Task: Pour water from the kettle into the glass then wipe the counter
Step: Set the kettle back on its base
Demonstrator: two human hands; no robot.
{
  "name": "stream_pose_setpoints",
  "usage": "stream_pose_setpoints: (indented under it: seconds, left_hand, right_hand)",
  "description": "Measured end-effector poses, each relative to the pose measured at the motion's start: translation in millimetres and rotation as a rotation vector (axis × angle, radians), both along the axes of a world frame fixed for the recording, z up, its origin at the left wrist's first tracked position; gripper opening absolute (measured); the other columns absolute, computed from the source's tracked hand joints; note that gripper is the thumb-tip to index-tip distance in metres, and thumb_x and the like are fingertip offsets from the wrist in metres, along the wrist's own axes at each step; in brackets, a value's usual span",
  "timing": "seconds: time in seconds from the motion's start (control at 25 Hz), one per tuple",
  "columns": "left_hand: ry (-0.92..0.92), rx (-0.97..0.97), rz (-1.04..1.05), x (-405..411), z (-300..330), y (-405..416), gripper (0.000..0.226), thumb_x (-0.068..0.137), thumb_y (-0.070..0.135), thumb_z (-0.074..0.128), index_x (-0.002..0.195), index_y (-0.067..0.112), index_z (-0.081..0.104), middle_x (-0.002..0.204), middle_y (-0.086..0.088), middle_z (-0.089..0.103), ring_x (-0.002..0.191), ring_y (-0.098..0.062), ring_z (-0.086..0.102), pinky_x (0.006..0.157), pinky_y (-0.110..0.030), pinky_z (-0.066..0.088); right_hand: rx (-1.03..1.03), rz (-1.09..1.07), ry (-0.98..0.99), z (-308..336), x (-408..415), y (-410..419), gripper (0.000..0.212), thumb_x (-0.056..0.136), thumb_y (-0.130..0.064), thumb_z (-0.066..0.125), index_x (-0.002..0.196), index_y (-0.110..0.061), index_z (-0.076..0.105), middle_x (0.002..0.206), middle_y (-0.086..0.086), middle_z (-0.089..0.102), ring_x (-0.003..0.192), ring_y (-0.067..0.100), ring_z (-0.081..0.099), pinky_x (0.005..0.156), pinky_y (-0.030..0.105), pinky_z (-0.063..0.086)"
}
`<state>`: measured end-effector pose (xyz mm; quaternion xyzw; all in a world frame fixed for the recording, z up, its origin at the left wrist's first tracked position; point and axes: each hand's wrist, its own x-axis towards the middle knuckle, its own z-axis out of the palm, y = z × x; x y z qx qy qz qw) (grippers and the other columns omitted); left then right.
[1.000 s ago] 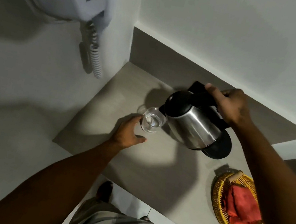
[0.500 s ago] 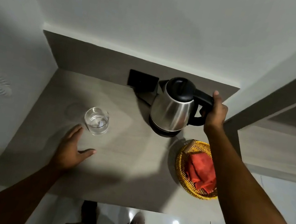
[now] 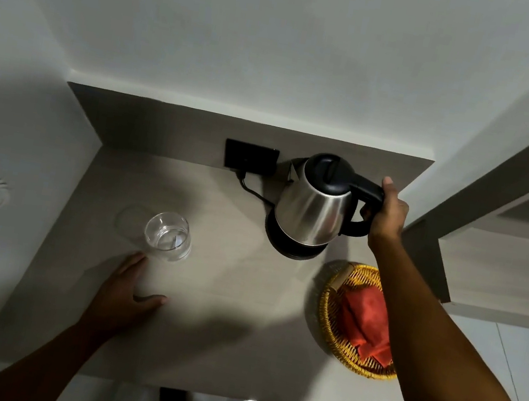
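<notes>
Steel kettle (image 3: 311,211) stood on its base, the right hand (image 3: 387,214) closed around its handle. The glass (image 3: 167,237) held a little water; the left hand (image 3: 123,296) lay open beside it on the counter (image 3: 218,331). Pouring looked done; wiping remained, the red cloth (image 3: 364,316) untouched in the basket (image 3: 330,301).

Plain white walls (image 3: 280,47), glossy tiled floor (image 3: 477,338), grey wooden cabinet (image 3: 504,273) at right.

Steel kettle (image 3: 311,214) upright on base; glass (image 3: 168,236) w/ water, counter (image 3: 218,331) left.
</notes>
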<state>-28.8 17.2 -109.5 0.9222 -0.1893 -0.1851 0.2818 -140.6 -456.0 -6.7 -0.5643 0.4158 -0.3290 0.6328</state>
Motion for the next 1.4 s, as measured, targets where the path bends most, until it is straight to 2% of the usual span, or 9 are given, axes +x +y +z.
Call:
stream_pose_setpoints:
  seconds: [0.16,0.44,0.68,0.8,1.0,1.12,1.2,1.4]
  left_hand:
    - [0.007,0.013,-0.004,1,3,-1,0.101,0.066,0.039,0.090,0.147,0.004,0.042,0.159,-0.011,0.036,0.148,-0.023,0.031,0.118,-0.029,0.022]
    - [0.014,0.029,-0.010,0,6,-1,0.102,0.066,0.041,0.090,0.148,0.003,0.041,0.160,-0.011,0.034,0.149,-0.022,0.028,0.118,-0.026,0.018]
    - [0.028,0.023,-0.013,0,10,-3,0.105,0.065,0.049,0.086,0.147,0.001,0.041,0.160,-0.014,0.034,0.150,-0.024,0.028,0.118,-0.027,0.018]
    - [0.018,0.027,-0.003,-1,10,-3,0.101,0.067,0.039,0.090,0.147,0.001,0.042,0.160,-0.014,0.034,0.150,-0.023,0.028,0.117,-0.024,0.016]
    - [0.012,0.027,-0.008,-2,10,-1,0.099,0.067,0.035,0.090,0.146,0.000,0.042,0.159,-0.015,0.034,0.149,-0.023,0.029,0.117,-0.025,0.017]
    - [0.031,0.032,-0.002,1,12,0,0.104,0.065,0.045,0.088,0.146,0.000,0.042,0.159,-0.015,0.035,0.149,-0.024,0.030,0.118,-0.026,0.018]
    - [0.041,0.032,-0.004,0,13,-1,0.108,0.060,0.055,0.078,0.147,0.001,0.042,0.159,-0.014,0.034,0.149,-0.024,0.029,0.118,-0.025,0.018]
    - [0.049,0.025,-0.019,-1,10,0,0.112,0.058,0.060,0.075,0.149,0.004,0.040,0.161,-0.011,0.033,0.150,-0.021,0.026,0.116,-0.022,0.016]
  right_hand:
    - [0.020,0.006,-0.024,-8,2,0,0.040,0.086,-0.050,0.060,0.071,-0.014,0.066,0.047,-0.004,0.052,0.042,0.014,0.049,0.045,0.020,0.041]
    - [0.055,0.065,-0.037,-14,6,4,0.034,0.095,-0.040,0.058,0.074,-0.013,0.060,0.051,-0.004,0.050,0.044,0.014,0.047,0.046,0.022,0.040]
    - [0.031,0.079,-0.002,-13,-3,7,0.035,0.089,-0.045,0.058,0.074,-0.013,0.061,0.049,-0.007,0.054,0.044,0.013,0.051,0.045,0.021,0.042]
    - [0.027,0.103,-0.009,-15,-10,10,0.033,0.098,-0.038,0.053,0.077,-0.014,0.062,0.050,-0.009,0.056,0.046,0.011,0.052,0.048,0.022,0.044]
    - [0.002,0.134,0.030,-14,-15,12,0.034,0.102,-0.035,0.048,0.079,-0.014,0.063,0.053,-0.007,0.058,0.049,0.011,0.055,0.052,0.024,0.045]
    - [0.032,0.123,0.006,-15,-13,12,0.034,0.099,-0.038,0.050,0.077,-0.015,0.064,0.051,-0.008,0.058,0.049,0.012,0.055,0.053,0.025,0.045]
    - [0.074,0.083,-0.025,-15,-14,8,0.032,0.093,-0.041,0.054,0.073,-0.019,0.065,0.051,-0.007,0.057,0.048,0.012,0.053,0.052,0.026,0.044]
    - [0.089,0.029,-0.038,-15,-15,-2,0.030,0.087,-0.045,0.057,0.075,-0.019,0.064,0.051,-0.008,0.057,0.047,0.011,0.053,0.050,0.025,0.045]
